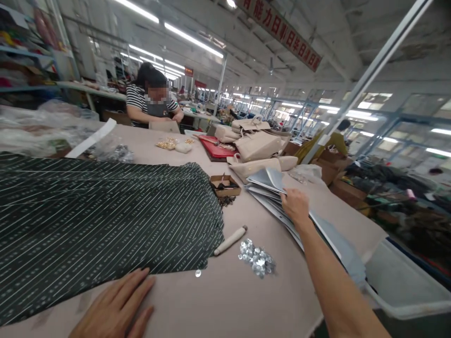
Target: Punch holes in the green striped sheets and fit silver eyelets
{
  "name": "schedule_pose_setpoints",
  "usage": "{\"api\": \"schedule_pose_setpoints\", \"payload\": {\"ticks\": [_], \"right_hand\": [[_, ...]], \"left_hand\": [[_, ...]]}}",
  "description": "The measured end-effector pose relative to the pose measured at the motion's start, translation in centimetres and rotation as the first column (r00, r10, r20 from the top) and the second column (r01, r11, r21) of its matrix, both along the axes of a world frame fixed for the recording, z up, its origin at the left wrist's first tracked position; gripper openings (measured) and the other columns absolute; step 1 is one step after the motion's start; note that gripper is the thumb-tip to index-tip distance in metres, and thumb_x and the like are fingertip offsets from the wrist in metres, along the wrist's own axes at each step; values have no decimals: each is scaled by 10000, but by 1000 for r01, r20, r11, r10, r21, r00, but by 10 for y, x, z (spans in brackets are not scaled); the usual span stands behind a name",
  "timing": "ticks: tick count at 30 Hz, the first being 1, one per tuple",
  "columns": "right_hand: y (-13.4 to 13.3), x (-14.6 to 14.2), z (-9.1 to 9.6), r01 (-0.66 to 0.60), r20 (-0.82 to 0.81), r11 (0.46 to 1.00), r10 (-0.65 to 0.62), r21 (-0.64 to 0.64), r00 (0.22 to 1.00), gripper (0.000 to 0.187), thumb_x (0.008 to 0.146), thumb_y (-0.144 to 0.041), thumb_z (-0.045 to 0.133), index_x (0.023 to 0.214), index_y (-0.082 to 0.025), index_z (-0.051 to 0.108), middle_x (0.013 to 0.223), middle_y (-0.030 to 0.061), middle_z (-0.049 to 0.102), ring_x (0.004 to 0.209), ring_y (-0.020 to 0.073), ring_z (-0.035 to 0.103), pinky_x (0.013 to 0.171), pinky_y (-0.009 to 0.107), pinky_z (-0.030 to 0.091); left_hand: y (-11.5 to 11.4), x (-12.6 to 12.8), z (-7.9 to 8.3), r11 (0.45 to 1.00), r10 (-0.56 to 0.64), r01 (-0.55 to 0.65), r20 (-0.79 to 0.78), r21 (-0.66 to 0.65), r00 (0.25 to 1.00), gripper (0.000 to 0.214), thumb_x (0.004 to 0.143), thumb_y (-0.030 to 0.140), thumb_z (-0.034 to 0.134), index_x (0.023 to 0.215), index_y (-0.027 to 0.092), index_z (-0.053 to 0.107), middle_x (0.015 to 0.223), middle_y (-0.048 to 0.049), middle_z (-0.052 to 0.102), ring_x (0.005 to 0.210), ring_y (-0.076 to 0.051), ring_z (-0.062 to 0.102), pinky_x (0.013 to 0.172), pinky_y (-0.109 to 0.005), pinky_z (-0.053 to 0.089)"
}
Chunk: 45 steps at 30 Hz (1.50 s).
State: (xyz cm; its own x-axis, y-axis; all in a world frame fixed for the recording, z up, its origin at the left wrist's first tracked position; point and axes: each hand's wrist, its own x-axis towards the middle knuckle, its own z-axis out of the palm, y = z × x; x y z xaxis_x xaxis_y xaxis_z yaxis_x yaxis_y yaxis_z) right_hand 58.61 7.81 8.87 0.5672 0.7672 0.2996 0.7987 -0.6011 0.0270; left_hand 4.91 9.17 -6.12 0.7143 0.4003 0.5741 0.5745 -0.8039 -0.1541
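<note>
My left hand (118, 305) lies with its fingers stretched out at the near edge of the dark fabric (105, 220), which has white stripes and printed lettering. Its fingertips touch or almost touch that edge. Farther off to the right, my right hand (296, 205) is closed on the edge of a stack of grey-blue sheets (271, 206); the far corner of the top sheets curls up. Between the hands are a pile of silvery metal discs (257, 258) and a pale, stick-like tool (230, 240). One loose disc (198, 273) sits beside the fabric.
A small cardboard box (225, 186) stands beyond the stick-like tool. Beige bags (260, 143) and a red item (215, 148) are piled farther back. Across the table, a person in a striped top (151, 101) handles a beige piece. A white bin (405, 281) is at the right.
</note>
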Motion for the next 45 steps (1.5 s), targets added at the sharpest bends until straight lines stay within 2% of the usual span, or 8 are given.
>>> {"api": "schedule_pose_setpoints", "payload": {"ticks": [3, 6, 11, 19, 26, 31, 37, 45], "right_hand": [[21, -41, -16, -208, -122, 976, 198, -72, 973, 294, 1011, -349, 555, 1220, -166, 652, 1232, 110, 676, 1122, 236, 645, 993, 450, 504], [38, -83, -37, -367, -254, 920, 326, -136, 911, 283, 976, -379, 626, 1166, -171, 658, 1196, 76, 675, 1040, 214, 667, 917, 437, 561], [54, -117, -54, -424, -323, 890, 356, -170, 877, 314, 980, -381, 616, 1218, -179, 640, 1255, 85, 648, 1079, 233, 652, 925, 445, 559], [80, -114, -63, -288, -328, 940, 218, -183, 919, 328, 976, -374, 625, 1236, -174, 625, 1241, 89, 646, 1045, 223, 660, 889, 432, 575], [93, -109, -89, -252, -360, 958, 189, -138, 914, 267, 997, -397, 559, 1039, -173, 698, 1035, 72, 717, 955, 206, 679, 854, 379, 539], [90, -103, -92, -256, -336, 963, 213, -89, 918, 286, 933, -365, 521, 836, -212, 742, 872, 74, 763, 916, 245, 710, 727, 289, 452], [85, -102, -89, -231, -272, 970, 203, -78, 941, 256, 847, -307, 540, 674, -201, 697, 711, 89, 733, 777, 255, 699, 673, 295, 431], [75, -99, -86, -229, -279, 973, 219, -1, 935, 131, 748, -216, 596, 650, -206, 682, 740, 101, 751, 808, 276, 699, 689, 310, 436]], "left_hand": [[-7, 8, 16, 999, 17, -15, 47, -45, 999, 422, 996, 488, 453, 1279, 225, 625, 1367, -56, 607, 1188, -259, 604, 999, -366, 474], [-15, 12, 35, 995, 11, -2, 91, -97, 996, 393, 1028, 438, 403, 1232, 204, 644, 1302, -67, 638, 1144, -250, 619, 982, -375, 479], [-19, 14, 45, 979, 1, 25, 128, -201, 992, 346, 1030, 374, 405, 1202, 190, 643, 1258, -76, 655, 1142, -254, 621, 988, -400, 504], [-6, 2, 49, 970, 39, 28, 265, -243, 963, 255, 1020, 288, 408, 1083, 249, 652, 1085, -11, 704, 996, -159, 674, 878, -268, 572], [102, -55, 86, 894, 393, -355, 98, -274, 914, 311, 946, 197, 549, 1253, 169, 588, 1338, -120, 598, 1231, -275, 571, 1090, -454, 496], [153, -67, 107, 855, 468, -456, -8, -248, 883, 357, 944, 206, 641, 1288, 158, 560, 1339, -113, 572, 1248, -279, 549, 1063, -496, 497], [152, -57, 108, 825, 502, -509, -95, -244, 859, 290, 965, 309, 648, 1204, 154, 595, 1148, -77, 621, 1076, -239, 614, 951, -460, 550], [138, -58, 118, 836, 495, -519, -161, -178, 854, 193, 952, 271, 659, 1094, 147, 617, 1056, -54, 618, 1023, -221, 610, 901, -419, 555]]}}
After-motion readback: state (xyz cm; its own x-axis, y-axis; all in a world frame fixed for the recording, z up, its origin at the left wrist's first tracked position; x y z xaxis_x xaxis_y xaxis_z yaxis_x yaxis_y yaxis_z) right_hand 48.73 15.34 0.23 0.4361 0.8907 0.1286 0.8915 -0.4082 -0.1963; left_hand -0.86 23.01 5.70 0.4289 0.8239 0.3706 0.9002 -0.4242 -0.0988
